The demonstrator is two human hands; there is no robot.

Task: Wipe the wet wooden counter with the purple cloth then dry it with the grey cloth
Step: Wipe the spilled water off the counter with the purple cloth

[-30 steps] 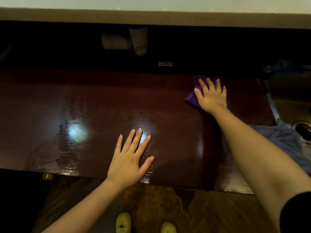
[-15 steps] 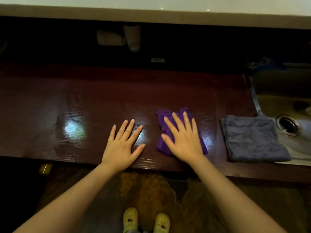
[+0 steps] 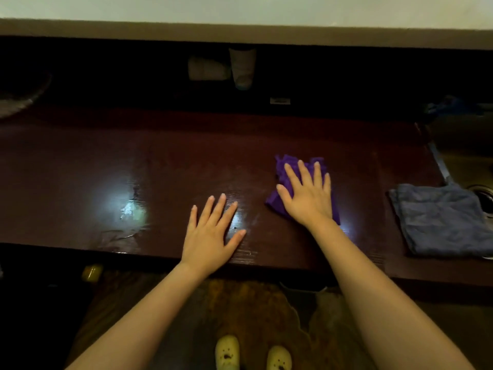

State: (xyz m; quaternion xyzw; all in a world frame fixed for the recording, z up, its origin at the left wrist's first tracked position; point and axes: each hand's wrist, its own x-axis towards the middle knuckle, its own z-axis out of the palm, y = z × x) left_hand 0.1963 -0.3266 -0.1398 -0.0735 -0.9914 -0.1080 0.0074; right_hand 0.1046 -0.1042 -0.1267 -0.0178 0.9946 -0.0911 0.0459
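Note:
The dark wooden counter (image 3: 160,161) runs across the view, with a shiny wet patch (image 3: 130,209) at its left front. My right hand (image 3: 306,193) lies flat with fingers spread on the crumpled purple cloth (image 3: 286,165), pressing it to the counter right of centre. My left hand (image 3: 210,233) rests flat and empty on the wood near the front edge, fingers apart. The folded grey cloth (image 3: 440,220) lies at the right end of the counter, apart from both hands.
A metal sink (image 3: 464,156) with a drain (image 3: 484,196) adjoins the counter at the right. A pale cup (image 3: 242,68) and a box (image 3: 206,68) sit in the dark recess at the back. My feet in yellow slippers (image 3: 226,352) stand on the floor below.
My right hand swept the purple cloth from the far right back toward the front centre, then slid it a little to the right. My left hand has stayed planted on the counter.

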